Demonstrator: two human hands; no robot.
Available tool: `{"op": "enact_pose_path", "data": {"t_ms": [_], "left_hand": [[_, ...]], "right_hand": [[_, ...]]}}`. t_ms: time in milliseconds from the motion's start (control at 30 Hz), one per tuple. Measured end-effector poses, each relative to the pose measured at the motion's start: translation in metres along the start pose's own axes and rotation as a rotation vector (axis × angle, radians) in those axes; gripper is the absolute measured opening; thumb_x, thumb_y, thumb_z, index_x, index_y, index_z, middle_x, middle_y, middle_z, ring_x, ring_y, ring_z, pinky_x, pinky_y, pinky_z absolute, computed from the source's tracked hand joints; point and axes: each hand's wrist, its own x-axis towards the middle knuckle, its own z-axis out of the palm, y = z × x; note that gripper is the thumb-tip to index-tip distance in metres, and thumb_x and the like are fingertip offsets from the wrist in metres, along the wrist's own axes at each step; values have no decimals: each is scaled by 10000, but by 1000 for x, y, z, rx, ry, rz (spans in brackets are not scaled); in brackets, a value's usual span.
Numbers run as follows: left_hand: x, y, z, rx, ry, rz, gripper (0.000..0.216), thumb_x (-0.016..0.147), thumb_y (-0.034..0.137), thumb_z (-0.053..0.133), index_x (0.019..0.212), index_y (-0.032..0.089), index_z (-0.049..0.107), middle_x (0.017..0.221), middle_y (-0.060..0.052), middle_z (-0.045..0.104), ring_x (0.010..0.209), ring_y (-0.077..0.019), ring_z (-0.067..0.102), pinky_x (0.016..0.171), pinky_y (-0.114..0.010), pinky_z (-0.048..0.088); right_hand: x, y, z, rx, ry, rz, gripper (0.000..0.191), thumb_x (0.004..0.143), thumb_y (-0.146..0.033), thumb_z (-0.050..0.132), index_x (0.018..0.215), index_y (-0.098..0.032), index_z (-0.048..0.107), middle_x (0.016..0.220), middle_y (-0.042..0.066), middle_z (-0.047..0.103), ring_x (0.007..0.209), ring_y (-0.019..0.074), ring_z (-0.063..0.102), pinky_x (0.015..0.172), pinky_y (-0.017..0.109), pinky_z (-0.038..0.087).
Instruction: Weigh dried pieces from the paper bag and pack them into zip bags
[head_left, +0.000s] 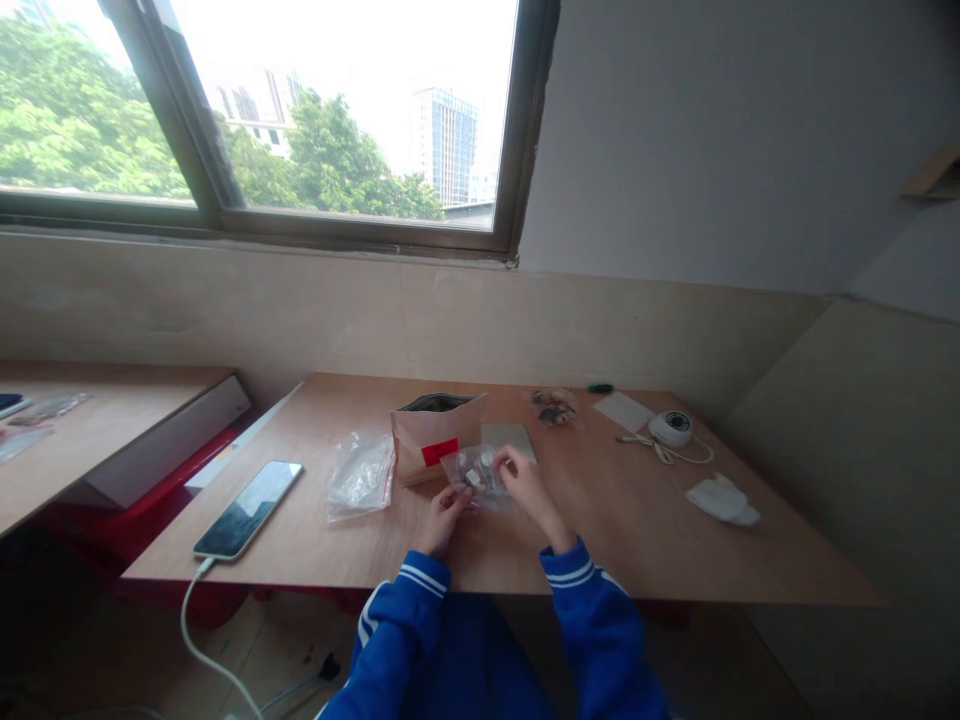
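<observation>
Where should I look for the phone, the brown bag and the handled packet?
Phone (249, 510): head view, middle of its screen.
Brown bag (418, 428): head view, front panel above the red label (439, 453).
Packet (487, 487): head view, clear plastic between the hands.

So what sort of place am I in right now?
Probably a workroom, perhaps a classroom: a wooden table with what looks like a dome camera on it, a second table to the left, and a window.

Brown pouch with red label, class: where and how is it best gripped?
Pinch the brown pouch by its upper left edge, probably from the left: it stands upright, mouth open; the clear bags there lie low, and the clear packet overlaps its lower right.
</observation>
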Motion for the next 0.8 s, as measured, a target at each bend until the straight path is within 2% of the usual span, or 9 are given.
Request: {"op": "enact_pose_path", "data": {"t_ms": [100,167,267,367,533,667,733,800], "left_hand": [[0,-1,-1,-3,-2,7,364,637,418,745,857,138,671,824,-46,677,718,-154,612,670,-285,512],[0,-1,-1,-1,-6,4,372,643,418,740,876,136,672,851,-58,685,730,-160,618,671,-286,511],[0,-1,-2,1,-9,2,383,643,411,743,898,132,679,884,-73,691,759,-174,628,680,-292,512],[0,-1,-2,-4,-11,-3,381,629,395,756,892,127,689,901,-83,692,778,-181,629,680,-290,511],[-1,3,-1,-54,21,-19,398,600,401,773,866,118,690,855,-79,690,728,-169,626,649,-281,503],[-2,4,1,-63,65,-21,385,605,417,764,841,123,685,845,-72,689,736,-168,625,630,-263,492],[-2,4,1,-54,56,-35,376,616,422,756,833,123,685,839,-74,692,746,-173,627,635,-262,488],[-3,4,1,-48,43,-47,372,625,427,749,830,123,685,828,-74,694,742,-174,629,641,-266,486]], "right_hand": [[0,9,7,1,54,15,49,776,-210,480,821,-212,500,743,-8,598,615,147,585,574,247,443],[0,12,12,-7,50,44,98,766,-254,547,842,-212,502,777,4,609,653,164,599,598,267,462],[-1,12,18,-16,-23,27,140,769,-285,590,880,-206,560,840,30,644,730,184,615,677,300,481],[-1,10,22,-45,-80,-26,137,770,-244,595,892,-191,629,897,55,667,797,198,621,758,328,472],[3,2,5,14,-126,6,124,763,-238,599,850,-171,656,820,43,676,722,178,623,679,294,488],[13,-29,-29,-22,-8,-46,140,768,-244,602,884,-181,648,839,27,663,716,155,616,658,273,494],[24,-55,-41,-7,50,-143,178,780,-246,611,947,-193,642,913,31,666,771,152,623,719,279,501],[37,-83,-42,42,82,-245,219,793,-261,617,1005,-206,631,966,36,668,822,154,631,764,282,507]]}}
